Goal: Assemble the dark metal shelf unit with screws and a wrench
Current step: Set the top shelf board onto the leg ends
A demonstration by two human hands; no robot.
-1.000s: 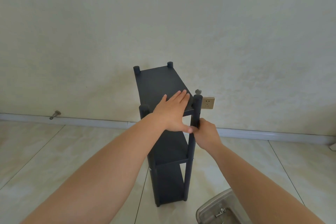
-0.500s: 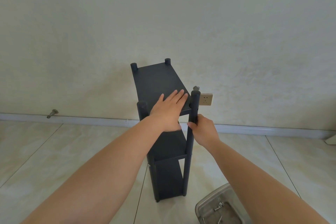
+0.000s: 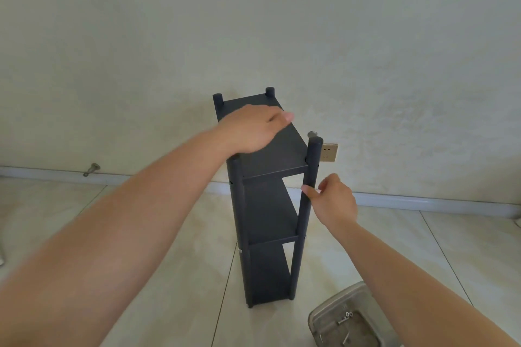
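The dark metal shelf unit (image 3: 270, 205) stands upright on the tiled floor against the wall, with three shelves between round posts. My left hand (image 3: 251, 128) lies over the top shelf, blurred, fingers pointing right. My right hand (image 3: 332, 201) is beside the near right post (image 3: 308, 194), its thumb touching the post and its fingers loosely curled off it. A screw head (image 3: 311, 134) shows just behind the top of that post. Loose screws (image 3: 346, 317) lie in a clear tray at the bottom right.
The clear plastic tray (image 3: 318, 318) sits on the floor at the lower right, partly under my right forearm. A wall socket (image 3: 328, 153) is behind the shelf unit. A metal door stop (image 3: 91, 169) sticks out of the skirting at the left.
My left hand slid from the near end of the top shelf toward the far end. My right hand loosened its grip on the near right post, with only the thumb still touching.
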